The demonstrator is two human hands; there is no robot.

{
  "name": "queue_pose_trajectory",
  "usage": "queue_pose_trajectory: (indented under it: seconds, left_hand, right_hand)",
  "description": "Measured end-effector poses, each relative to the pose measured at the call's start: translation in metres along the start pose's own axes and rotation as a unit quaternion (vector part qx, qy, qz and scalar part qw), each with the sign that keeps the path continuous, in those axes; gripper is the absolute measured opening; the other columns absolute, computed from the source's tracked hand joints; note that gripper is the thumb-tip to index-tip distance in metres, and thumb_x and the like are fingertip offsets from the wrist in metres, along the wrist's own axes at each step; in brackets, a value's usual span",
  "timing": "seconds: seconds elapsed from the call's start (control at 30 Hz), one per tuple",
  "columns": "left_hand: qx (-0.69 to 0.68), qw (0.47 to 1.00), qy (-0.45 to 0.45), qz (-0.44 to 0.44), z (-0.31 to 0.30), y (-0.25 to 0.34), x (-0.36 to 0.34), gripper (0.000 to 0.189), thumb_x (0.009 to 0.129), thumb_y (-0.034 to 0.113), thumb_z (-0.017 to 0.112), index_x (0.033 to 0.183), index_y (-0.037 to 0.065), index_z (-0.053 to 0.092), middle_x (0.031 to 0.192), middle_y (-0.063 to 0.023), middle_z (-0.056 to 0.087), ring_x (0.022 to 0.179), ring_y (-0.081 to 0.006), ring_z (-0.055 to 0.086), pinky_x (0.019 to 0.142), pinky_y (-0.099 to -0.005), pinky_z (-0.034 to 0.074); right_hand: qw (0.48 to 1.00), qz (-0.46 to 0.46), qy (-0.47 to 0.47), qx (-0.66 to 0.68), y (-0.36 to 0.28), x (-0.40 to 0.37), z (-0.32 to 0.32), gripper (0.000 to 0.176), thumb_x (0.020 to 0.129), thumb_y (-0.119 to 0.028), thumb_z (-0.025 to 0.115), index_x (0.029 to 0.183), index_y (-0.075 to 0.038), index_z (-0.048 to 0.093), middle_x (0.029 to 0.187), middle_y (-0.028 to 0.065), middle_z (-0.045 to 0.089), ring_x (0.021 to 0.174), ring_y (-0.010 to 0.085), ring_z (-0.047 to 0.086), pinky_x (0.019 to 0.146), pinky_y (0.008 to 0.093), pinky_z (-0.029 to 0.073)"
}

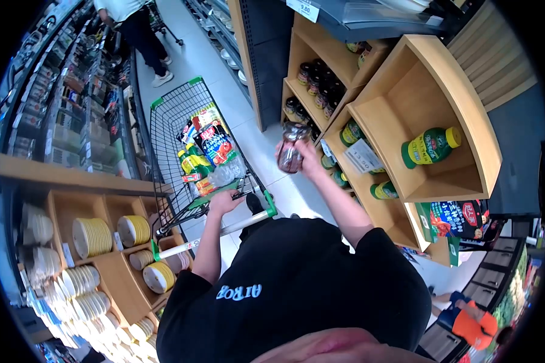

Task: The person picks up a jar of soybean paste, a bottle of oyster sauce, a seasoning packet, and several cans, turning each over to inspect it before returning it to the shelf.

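Observation:
My right hand is closed around a jar with dark reddish-brown contents, held in front of the wooden shelves. Its label cannot be read. My left hand is curled at the rear edge of a wire shopping cart, and its forearm crosses the cart's push bar. In the cart lie a black packet with red food pictured on it, yellow-and-green bottles and a clear plastic package.
At right, wooden shelves hold dark jars and a green bottle with a yellow cap. Stacked plates fill the shelves at lower left. One person stands ahead in the aisle; another in orange is at lower right.

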State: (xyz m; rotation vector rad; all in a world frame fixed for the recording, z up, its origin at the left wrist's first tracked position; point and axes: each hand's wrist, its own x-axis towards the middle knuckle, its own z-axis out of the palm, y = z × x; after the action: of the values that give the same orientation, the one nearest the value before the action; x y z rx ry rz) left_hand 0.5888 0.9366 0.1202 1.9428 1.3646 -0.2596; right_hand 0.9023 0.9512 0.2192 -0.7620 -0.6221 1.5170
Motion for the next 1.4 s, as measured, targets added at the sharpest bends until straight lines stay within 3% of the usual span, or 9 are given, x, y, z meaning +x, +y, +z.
queue_pose_trajectory:
  seconds: [0.17, 0.4, 0.77, 0.9, 1.13, 1.17, 1.23, 1.33, 1.4]
  left_hand:
    - [-0.306, 0.933, -0.183, 0.059, -0.011, -0.041, 0.068, 0.079, 0.070, 0.049, 0.077, 0.127, -0.002, 0.057, 0.125, -0.0176, 0.060, 0.113, -0.0273, 0.058, 0.097, -0.0336, 0.044]
    - [-0.203, 0.966, -0.149, 0.052, 0.001, -0.038, 0.131, 0.073, 0.065, 0.044, 0.079, 0.122, 0.002, 0.062, 0.119, -0.0164, 0.064, 0.109, -0.0272, 0.061, 0.096, -0.0348, 0.045]
    - [-0.166, 0.974, -0.148, 0.032, -0.036, -0.013, 0.162, 0.075, 0.062, 0.044, 0.082, 0.122, 0.004, 0.061, 0.124, -0.0139, 0.062, 0.113, -0.0276, 0.060, 0.098, -0.0344, 0.046]
    - [-0.158, 0.973, -0.168, 0.018, -0.039, -0.005, 0.174, 0.079, 0.063, 0.043, 0.082, 0.126, 0.003, 0.059, 0.127, -0.0138, 0.061, 0.115, -0.0276, 0.059, 0.100, -0.0351, 0.045]
    - [-0.156, 0.976, -0.152, -0.003, -0.050, 0.010, 0.192, 0.077, 0.061, 0.041, 0.083, 0.124, 0.003, 0.060, 0.125, -0.0137, 0.062, 0.115, -0.0270, 0.059, 0.101, -0.0347, 0.045]
    - [-0.158, 0.976, -0.150, -0.004, -0.051, 0.010, 0.193, 0.077, 0.061, 0.041, 0.084, 0.124, 0.003, 0.060, 0.125, -0.0138, 0.062, 0.115, -0.0271, 0.059, 0.101, -0.0347, 0.045]
    - [-0.157, 0.976, -0.148, -0.006, -0.052, 0.009, 0.199, 0.078, 0.060, 0.042, 0.084, 0.124, 0.003, 0.060, 0.125, -0.0139, 0.062, 0.115, -0.0271, 0.059, 0.101, -0.0346, 0.044]
    - [-0.153, 0.977, -0.147, -0.005, -0.049, 0.012, 0.204, 0.079, 0.060, 0.042, 0.084, 0.124, 0.003, 0.060, 0.125, -0.0142, 0.062, 0.115, -0.0273, 0.059, 0.101, -0.0344, 0.044]
    - [-0.149, 0.978, -0.145, -0.001, -0.049, 0.012, 0.205, 0.079, 0.060, 0.043, 0.083, 0.124, 0.002, 0.060, 0.125, -0.0143, 0.062, 0.116, -0.0275, 0.059, 0.101, -0.0342, 0.044]
  right_hand:
    - [0.997, -0.027, 0.048, -0.046, -0.047, 0.039, -0.018, 0.048, 0.088, -0.034, 0.067, 0.119, -0.003, 0.049, 0.102, 0.0173, 0.065, 0.088, 0.0280, 0.068, 0.077, 0.0400, 0.058]
    - [0.914, -0.119, 0.214, -0.324, -0.103, 0.081, -0.059, 0.055, 0.074, -0.016, 0.082, 0.119, -0.005, 0.053, 0.108, 0.0040, 0.064, 0.098, 0.0143, 0.061, 0.090, 0.0314, 0.048]
    - [0.849, -0.204, 0.339, -0.349, -0.166, 0.168, -0.109, 0.039, 0.076, -0.016, 0.082, 0.104, 0.002, 0.063, 0.096, 0.0076, 0.068, 0.085, 0.0131, 0.063, 0.080, 0.0282, 0.050]
    - [0.825, -0.268, 0.294, -0.401, -0.175, 0.210, -0.147, 0.041, 0.077, -0.014, 0.081, 0.108, 0.004, 0.060, 0.099, 0.0081, 0.068, 0.087, 0.0135, 0.063, 0.082, 0.0281, 0.049]
    - [0.668, -0.371, 0.295, -0.574, -0.183, 0.312, -0.269, 0.048, 0.075, -0.023, 0.083, 0.110, 0.003, 0.062, 0.105, 0.0078, 0.066, 0.094, 0.0176, 0.061, 0.088, 0.0314, 0.046]
    - [0.652, -0.305, 0.306, -0.622, -0.189, 0.313, -0.256, 0.052, 0.075, -0.027, 0.083, 0.110, 0.003, 0.061, 0.111, 0.0109, 0.065, 0.099, 0.0199, 0.059, 0.091, 0.0327, 0.045]
    - [0.624, -0.360, 0.297, -0.626, -0.185, 0.332, -0.272, 0.054, 0.074, -0.029, 0.084, 0.111, 0.003, 0.061, 0.112, 0.0126, 0.064, 0.100, 0.0221, 0.059, 0.093, 0.0341, 0.044]
    - [0.597, -0.390, 0.298, -0.634, -0.182, 0.336, -0.282, 0.055, 0.074, -0.030, 0.083, 0.110, 0.005, 0.061, 0.111, 0.0149, 0.064, 0.101, 0.0256, 0.060, 0.093, 0.0362, 0.044]
    - [0.633, -0.411, 0.274, -0.596, -0.182, 0.336, -0.282, 0.053, 0.074, -0.030, 0.083, 0.109, 0.004, 0.062, 0.109, 0.0149, 0.065, 0.099, 0.0261, 0.060, 0.092, 0.0363, 0.044]
